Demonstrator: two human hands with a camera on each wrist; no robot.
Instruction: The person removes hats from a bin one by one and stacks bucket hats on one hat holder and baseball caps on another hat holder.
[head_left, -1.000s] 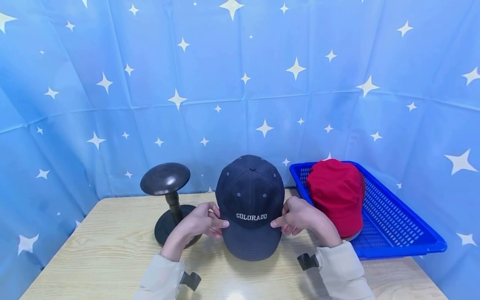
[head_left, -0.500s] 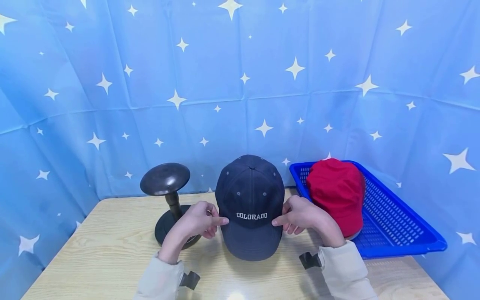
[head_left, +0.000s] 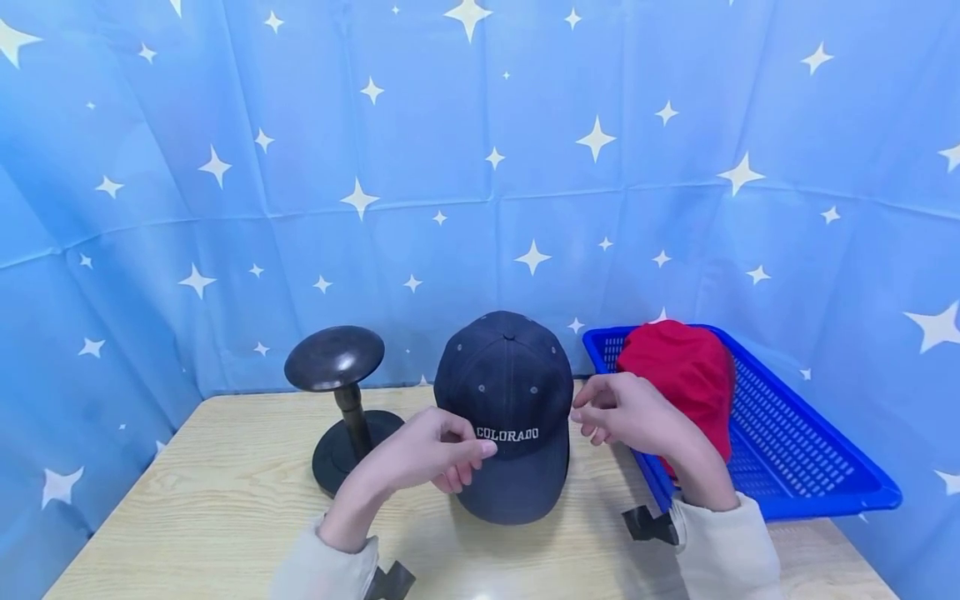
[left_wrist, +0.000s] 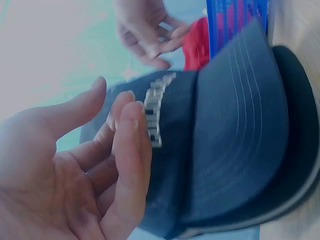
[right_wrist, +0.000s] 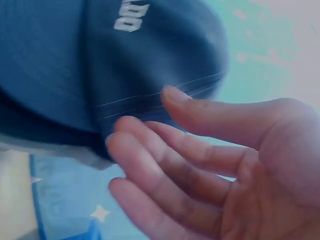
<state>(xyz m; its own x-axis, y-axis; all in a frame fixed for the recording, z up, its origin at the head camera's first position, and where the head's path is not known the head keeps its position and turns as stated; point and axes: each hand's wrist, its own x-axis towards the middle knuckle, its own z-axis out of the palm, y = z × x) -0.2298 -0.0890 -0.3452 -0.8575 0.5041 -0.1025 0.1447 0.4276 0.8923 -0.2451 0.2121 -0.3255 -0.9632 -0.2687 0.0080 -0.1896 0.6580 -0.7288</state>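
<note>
A navy baseball cap [head_left: 510, 375] lettered COLORADO stands mid-table with its brim toward me. Below the brim [left_wrist: 240, 125], the left wrist view shows a darker curved layer with a pale edge. My left hand [head_left: 427, 450] is in front of the cap's left side with loosely bent fingers, overlapping the lettering in the head view and holding nothing. At the cap's right side is my right hand [head_left: 637, 412], fingers relaxed and apart, nothing in them. In the right wrist view its fingertips [right_wrist: 127, 145] overlap the cap's lower edge.
To the left stands a dark hat stand [head_left: 333, 358] with a domed top and round base. A blue plastic basket [head_left: 840, 500] sits at the right, with a red cap [head_left: 682, 375] in it. A starry blue curtain [head_left: 480, 167] hangs behind the wooden table [head_left: 225, 500].
Both hands have let go of the navy cap's sides. The left has moved right, across the cap's front; the right has drawn up and slightly right. The cap stays in place.
</note>
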